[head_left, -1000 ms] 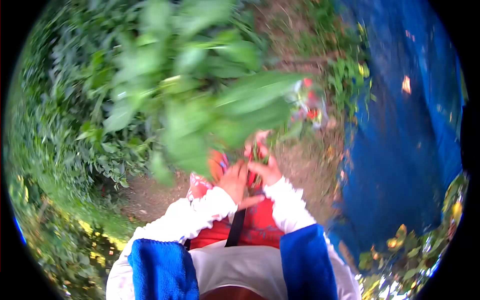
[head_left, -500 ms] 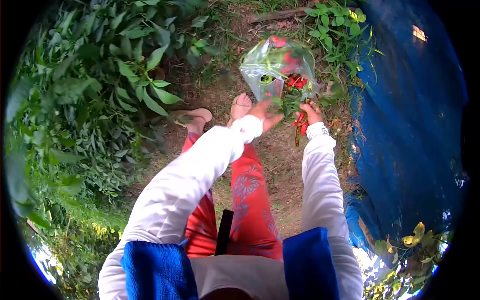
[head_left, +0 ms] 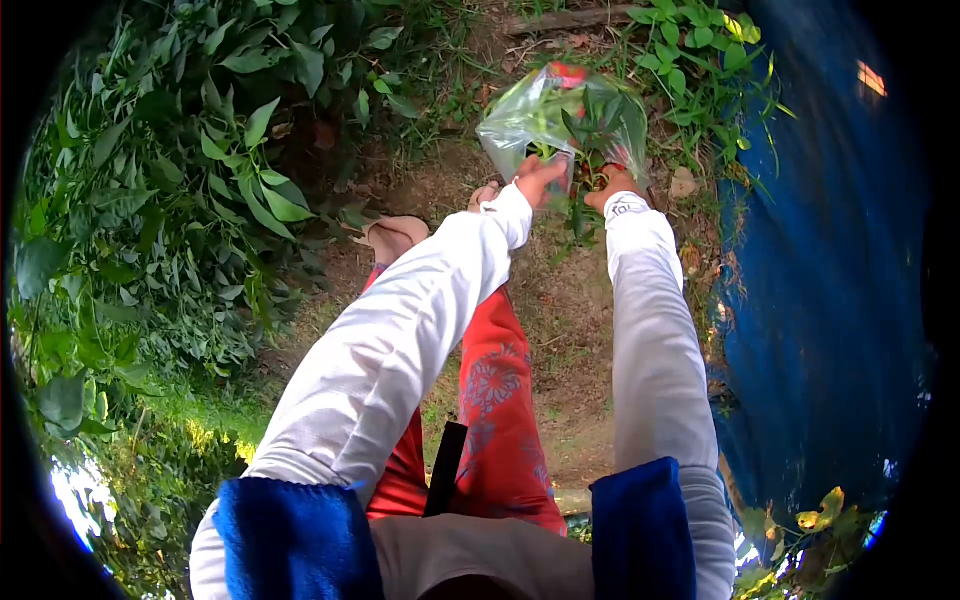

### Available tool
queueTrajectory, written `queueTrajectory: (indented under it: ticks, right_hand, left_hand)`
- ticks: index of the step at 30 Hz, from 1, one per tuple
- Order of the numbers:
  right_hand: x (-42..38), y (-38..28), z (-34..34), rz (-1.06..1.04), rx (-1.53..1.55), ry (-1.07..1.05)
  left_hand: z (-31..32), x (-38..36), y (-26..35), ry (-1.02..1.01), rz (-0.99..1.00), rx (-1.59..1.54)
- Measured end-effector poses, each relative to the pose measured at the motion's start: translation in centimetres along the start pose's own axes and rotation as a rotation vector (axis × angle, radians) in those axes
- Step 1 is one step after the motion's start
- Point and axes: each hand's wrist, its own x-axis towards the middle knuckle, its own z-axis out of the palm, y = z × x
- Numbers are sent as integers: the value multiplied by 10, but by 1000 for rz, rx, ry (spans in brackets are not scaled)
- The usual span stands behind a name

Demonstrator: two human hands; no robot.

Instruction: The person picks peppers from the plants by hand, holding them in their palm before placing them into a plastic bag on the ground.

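A clear plastic bag (head_left: 515, 125) with red and green contents, which look like peppers, lies beyond my feet, its mouth toward me. My left hand (head_left: 540, 180) is closed on the left edge of the bag's mouth. At the right side of the opening, my right hand (head_left: 612, 187) reaches in, its fingers partly hidden by the bag and red pieces; what it holds is not clear. A leafy green sprig (head_left: 598, 115) stands up at the bag's mouth, between and above my hands.
Dense leafy plants (head_left: 150, 200) fill the left side. A blue tarp (head_left: 830, 280) runs along the right. Low weeds (head_left: 690, 45) grow near the tarp's upper edge. My sandalled foot (head_left: 395, 238) is on the dirt path (head_left: 570, 330).
My right hand has moved up into the bag's opening, and the red peppers it held are now mostly out of sight. My left hand has closed on the bag's edge. A leafy sprig now shows there.
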Motion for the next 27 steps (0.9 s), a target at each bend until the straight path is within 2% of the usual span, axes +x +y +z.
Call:
queueTrajectory:
  ticks: [1, 2, 4, 5, 6, 8, 9, 10, 11, 12, 14, 15, 18, 20, 21, 22, 23, 24, 25, 27]
  right_hand:
    - [5, -7, 0, -54, -11, 38]
    - [7, -15, 1, -107, -22, 72]
    - [8, -26, -3, -190, -95, 188]
    - [19, -22, -3, -265, -90, 153]
    - [27, -17, -3, -340, -84, 116]
    - [22, -11, 4, -538, 69, 264]
    - [27, -2, 16, -617, 180, 347]
    - [29, 4, 23, -695, 291, 427]
    - [17, 3, 23, -716, 275, 487]
    - [6, 1, 23, -752, 319, 429]
    - [-14, -5, 31, -865, 155, 314]
    - [-27, -6, 32, -807, 20, 263]
    - [-20, -40, 22, -750, -266, 384]
    - [49, -82, 17, -400, 59, 166]
    - [81, -77, 33, -643, -403, 692]
    - [123, -63, 44, -865, -577, 978]
    - [165, -51, 55, -1012, -752, 1349]
    - [176, -46, 60, -1042, -611, 1229]
    - [179, -46, 62, -1063, -465, 1117]
    - [110, -36, 50, -764, -266, 560]
  left_hand:
    - [1, 6, 14, -277, 5, -120]
    - [14, 12, 18, -100, 84, -231]
    - [14, 27, 34, -372, 57, -278]
    - [13, 30, 37, -263, -65, -271]
    - [9, 26, 35, -295, -34, -325]
    - [-3, 8, 38, -365, 40, -427]
    - [-12, -9, 41, -493, -42, -568]
    - [-23, -20, 43, -538, -106, -597]
    - [-34, -30, 44, -563, -109, -595]
    - [-42, -39, 46, -589, -111, -591]
    - [-54, -62, 51, -547, -107, -551]
    - [-58, -71, 52, -522, -103, -531]
    - [-52, -80, 30, -642, -7, -583]
    - [-38, -84, 27, -556, -17, -668]
    - [-35, -85, 32, -561, 42, -612]
    - [-28, -84, 36, -581, 90, -556]
    - [-18, -79, 37, -516, 105, -554]
    - [-8, -74, 37, -456, 117, -557]
    - [-3, -54, 25, -505, 291, -271]
    - [-15, -37, 12, -492, 456, 129]
